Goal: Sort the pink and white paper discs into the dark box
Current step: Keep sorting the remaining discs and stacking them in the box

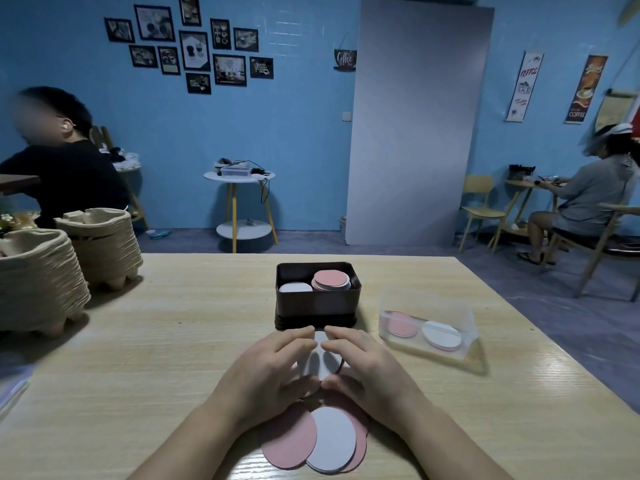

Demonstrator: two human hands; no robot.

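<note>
Both hands work one small stack of discs (322, 362), top one white, on the counter (173, 341) just in front of the dark box (317, 308). The left hand (273, 362) and right hand (363, 362) cup it from either side, fingers curled round its edges, likely squaring it for the drop. The box is split: white pile (295, 288) left, pink pile (330, 279) right, keeping colours apart. The loose discs (332, 441) overlap near the wrists, unsorted.

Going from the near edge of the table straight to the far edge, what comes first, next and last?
The loose pink and white discs, then the left hand and right hand gripping a stack of discs, then the dark box.
</note>
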